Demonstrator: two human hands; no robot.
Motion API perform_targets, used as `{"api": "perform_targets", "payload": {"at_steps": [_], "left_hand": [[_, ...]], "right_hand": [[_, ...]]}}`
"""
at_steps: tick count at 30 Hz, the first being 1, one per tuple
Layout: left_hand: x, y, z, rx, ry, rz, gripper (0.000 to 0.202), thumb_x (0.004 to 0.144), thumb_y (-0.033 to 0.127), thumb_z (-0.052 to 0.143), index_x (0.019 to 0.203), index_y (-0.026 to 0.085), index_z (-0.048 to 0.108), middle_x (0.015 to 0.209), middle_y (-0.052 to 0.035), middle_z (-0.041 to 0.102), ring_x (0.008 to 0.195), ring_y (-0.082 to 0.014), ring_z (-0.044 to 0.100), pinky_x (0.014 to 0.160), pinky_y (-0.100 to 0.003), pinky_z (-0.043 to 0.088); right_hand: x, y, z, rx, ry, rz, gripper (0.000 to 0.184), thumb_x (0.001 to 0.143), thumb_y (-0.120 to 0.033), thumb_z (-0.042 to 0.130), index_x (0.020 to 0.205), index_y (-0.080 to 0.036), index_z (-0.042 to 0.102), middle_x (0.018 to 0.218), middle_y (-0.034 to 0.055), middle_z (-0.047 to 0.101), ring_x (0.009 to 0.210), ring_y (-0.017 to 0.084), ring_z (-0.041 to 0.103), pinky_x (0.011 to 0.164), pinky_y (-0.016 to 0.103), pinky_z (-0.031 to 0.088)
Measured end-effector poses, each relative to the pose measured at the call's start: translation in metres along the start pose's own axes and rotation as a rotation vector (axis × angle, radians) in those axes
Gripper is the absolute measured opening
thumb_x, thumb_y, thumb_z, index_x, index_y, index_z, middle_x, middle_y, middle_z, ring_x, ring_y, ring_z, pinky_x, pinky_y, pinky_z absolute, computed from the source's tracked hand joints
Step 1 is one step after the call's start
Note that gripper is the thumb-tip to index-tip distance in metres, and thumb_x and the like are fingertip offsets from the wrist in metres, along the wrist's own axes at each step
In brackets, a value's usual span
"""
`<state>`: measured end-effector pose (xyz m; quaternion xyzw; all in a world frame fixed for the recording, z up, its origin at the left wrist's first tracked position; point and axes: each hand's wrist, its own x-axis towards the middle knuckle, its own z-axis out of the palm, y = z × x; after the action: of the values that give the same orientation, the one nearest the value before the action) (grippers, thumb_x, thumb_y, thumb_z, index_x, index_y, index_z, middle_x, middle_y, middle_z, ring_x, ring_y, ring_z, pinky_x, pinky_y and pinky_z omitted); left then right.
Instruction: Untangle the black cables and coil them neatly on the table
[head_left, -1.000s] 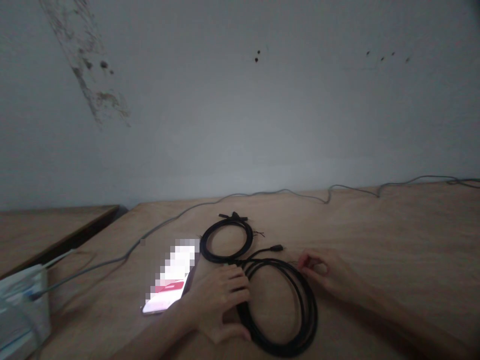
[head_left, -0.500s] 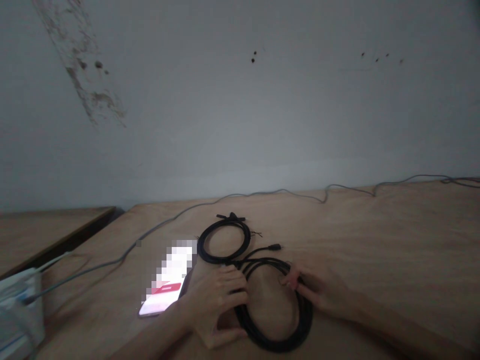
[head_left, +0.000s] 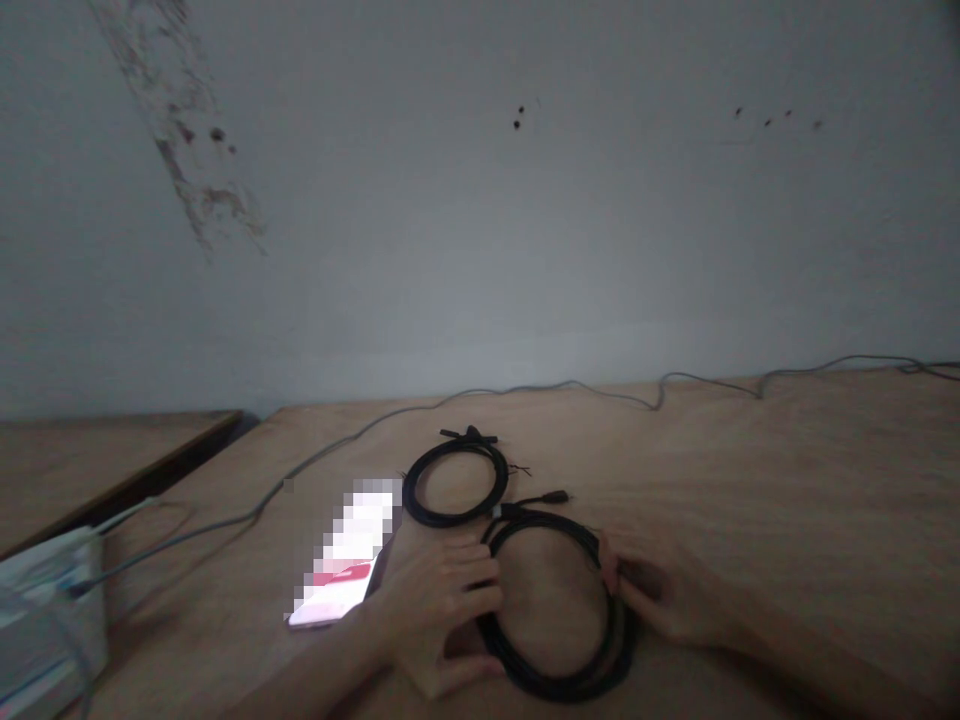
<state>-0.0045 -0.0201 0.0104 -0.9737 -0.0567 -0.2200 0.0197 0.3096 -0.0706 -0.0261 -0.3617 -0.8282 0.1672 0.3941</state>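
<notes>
Two coils of black cable lie on a light wooden tabletop (head_left: 750, 480), joined by a short lead. My left hand (head_left: 439, 610) wraps over the left side of the larger coil (head_left: 559, 685), with the fingers on top of its strands. My right hand (head_left: 660, 590) holds the coil's right side, fingers curled around the strands. The smaller coil (head_left: 450, 452) lies farther away, untouched, with thin bare wire ends beside it. A black plug (head_left: 556, 496) points right, between the coils and clear of both hands.
A phone (head_left: 345, 560) with a lit, pixelated screen lies just left of my left hand. A thin grey cable (head_left: 337, 445) runs along the table's far side. A white box (head_left: 45, 630) stands at the left edge, beyond it a second wooden table (head_left: 97, 460). A stained wall (head_left: 480, 250) rises behind.
My right hand has moved from above the large coil's right side down onto it and closed around its strands. The coil's upper arc has shifted slightly. My left hand stays in place.
</notes>
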Motion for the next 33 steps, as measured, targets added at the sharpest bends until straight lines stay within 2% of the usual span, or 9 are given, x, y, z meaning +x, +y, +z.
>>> {"api": "perform_targets", "payload": {"at_steps": [4,8,10,12,14,16,20,26,33], "left_hand": [[0.001,0.001,-0.002,-0.001,0.0,0.003,0.039,0.088,0.058,0.068,0.085,0.02,0.057,0.079,-0.005,0.062,0.071,-0.022,0.057,0.061,-0.036,0.043],[-0.001,0.0,-0.005,-0.012,0.006,-0.038,0.042,0.088,0.059,0.067,0.101,0.019,0.062,0.096,-0.0099,0.066,0.086,-0.0265,0.062,0.075,-0.041,0.049],[-0.001,0.0,-0.005,0.021,0.029,-0.142,0.04,0.092,0.056,0.06,0.104,0.019,0.063,0.102,-0.012,0.067,0.091,-0.0285,0.063,0.08,-0.043,0.051],[-0.001,0.001,-0.005,0.088,0.038,-0.305,0.034,0.097,0.049,0.054,0.106,0.018,0.064,0.104,-0.0125,0.067,0.092,-0.0289,0.064,0.079,-0.043,0.052],[0.002,0.002,-0.003,0.161,0.013,-0.463,0.029,0.1,0.043,0.052,0.108,0.019,0.066,0.102,-0.0116,0.067,0.092,-0.0294,0.065,0.08,-0.043,0.054],[0.004,0.003,-0.002,0.195,-0.024,-0.547,0.029,0.101,0.041,0.052,0.113,0.02,0.067,0.101,-0.0108,0.068,0.094,-0.0299,0.066,0.081,-0.044,0.055],[0.005,0.003,0.001,0.169,-0.071,-0.541,0.033,0.102,0.041,0.053,0.124,0.021,0.068,0.102,-0.0103,0.068,0.095,-0.0289,0.067,0.082,-0.043,0.056],[0.001,0.001,0.004,0.172,-0.062,-0.497,0.026,0.102,0.032,0.051,0.101,0.02,0.074,0.091,-0.0078,0.067,0.087,-0.0242,0.066,0.077,-0.037,0.054],[-0.001,-0.001,0.008,0.249,-0.022,-0.414,0.036,0.104,0.022,0.045,0.078,0.017,0.07,0.079,-0.0064,0.066,0.076,-0.0207,0.065,0.069,-0.033,0.052]], "right_hand": [[0.003,-0.001,-0.004,0.082,-0.03,0.013,0.02,0.099,-0.031,0.052,0.082,-0.022,0.059,0.076,0.0031,0.065,0.072,0.018,0.063,0.067,0.03,0.053],[0.008,-0.001,-0.008,0.027,-0.004,0.122,0.018,0.097,-0.026,0.05,0.082,-0.023,0.06,0.079,0.0036,0.068,0.075,0.019,0.065,0.072,0.033,0.052],[0.01,-0.001,-0.01,-0.035,0.053,0.196,0.017,0.095,-0.024,0.05,0.082,-0.023,0.06,0.078,0.0036,0.069,0.075,0.021,0.066,0.072,0.034,0.051],[0.012,0.0,-0.011,-0.094,0.084,0.265,0.017,0.093,-0.022,0.05,0.081,-0.024,0.061,0.078,0.0036,0.071,0.075,0.022,0.067,0.072,0.035,0.051],[0.015,0.001,-0.012,-0.115,0.081,0.317,0.017,0.091,-0.019,0.05,0.08,-0.024,0.062,0.079,0.0033,0.072,0.076,0.022,0.068,0.073,0.036,0.051],[0.016,0.001,-0.013,-0.091,0.067,0.35,0.017,0.089,-0.018,0.051,0.08,-0.024,0.064,0.08,0.0031,0.073,0.078,0.022,0.069,0.074,0.036,0.052],[0.016,0.003,-0.011,-0.015,0.059,0.368,0.016,0.09,-0.019,0.052,0.08,-0.024,0.064,0.081,0.0034,0.073,0.079,0.023,0.069,0.076,0.036,0.053],[0.016,0.005,-0.015,0.001,0.08,0.366,0.018,0.091,-0.026,0.052,0.08,-0.023,0.066,0.078,0.0033,0.072,0.078,0.022,0.069,0.072,0.033,0.054],[0.017,0.017,-0.021,-0.14,0.149,0.379,0.011,0.084,-0.026,0.059,0.078,-0.025,0.067,0.074,0.0024,0.071,0.071,0.023,0.066,0.069,0.035,0.055]]}}
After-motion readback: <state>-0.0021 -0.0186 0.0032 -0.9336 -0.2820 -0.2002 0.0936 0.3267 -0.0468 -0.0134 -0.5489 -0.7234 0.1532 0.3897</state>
